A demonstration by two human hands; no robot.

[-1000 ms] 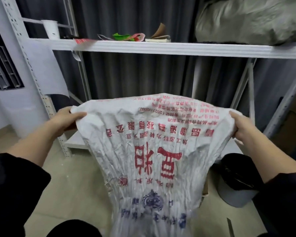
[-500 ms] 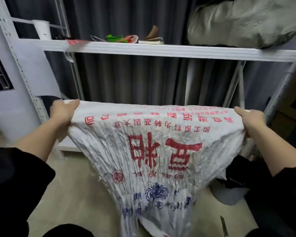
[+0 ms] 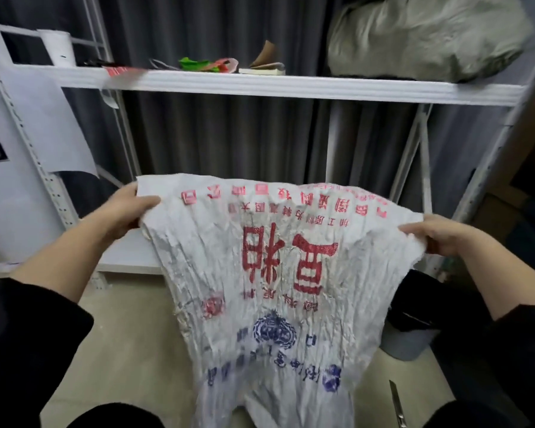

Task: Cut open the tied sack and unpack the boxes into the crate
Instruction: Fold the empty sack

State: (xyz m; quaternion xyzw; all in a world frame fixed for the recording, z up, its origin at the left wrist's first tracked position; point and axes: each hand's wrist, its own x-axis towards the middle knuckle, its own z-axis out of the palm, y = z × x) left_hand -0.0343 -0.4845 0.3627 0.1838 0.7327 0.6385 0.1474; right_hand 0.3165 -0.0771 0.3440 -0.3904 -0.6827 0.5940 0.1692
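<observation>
Head view. A white woven sack, printed with red and blue characters that read upside down, hangs in front of the person, held up by its two upper corners. The left hand is closed on the upper left corner, thumb lying over the front of the fabric. The right hand is closed on the upper right corner, fingers pinching the frayed edge. The sack is spread wide between the hands and narrows toward the bottom of the frame, its surface heavily creased; it looks slack and flat, though its lower end runs out of view.

Behind the sack stands a white metal rack before a dark pleated curtain. The upper shelf carries a roll of white paper, a green and pink scrap, a book and a large grey bundle. To the lower right, partly hidden by the sack and the right forearm, sits a grey bin lined with a black bag. A narrow blade, possibly scissors or a knife, lies on the pale floor near the bottom edge. No boxes or crate can be made out.
</observation>
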